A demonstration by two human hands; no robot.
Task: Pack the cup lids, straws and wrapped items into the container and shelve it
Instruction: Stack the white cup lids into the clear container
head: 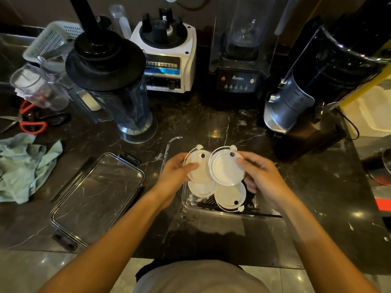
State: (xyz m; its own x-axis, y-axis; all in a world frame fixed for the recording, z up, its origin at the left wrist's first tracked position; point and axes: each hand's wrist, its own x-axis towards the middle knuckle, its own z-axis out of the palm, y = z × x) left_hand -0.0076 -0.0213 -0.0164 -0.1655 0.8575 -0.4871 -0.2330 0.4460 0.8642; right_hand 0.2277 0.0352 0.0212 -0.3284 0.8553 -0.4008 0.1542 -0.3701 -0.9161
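Left hand (177, 172) pinches one lid (195, 163); right hand (258, 172) pinches another (224, 170). At 6 o'clock, two lids (229, 195) half hide the clear container (190, 208); its dark contents are indistinct.

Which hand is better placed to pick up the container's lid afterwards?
Left. The clear lid lies on the counter just beside the left hand; the right hand is on the container's far side.

White cup lids (224, 170) above clear container (188, 205) with straws (262, 214)

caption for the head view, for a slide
Both hands, left and right, hold cup lids over the clear container.
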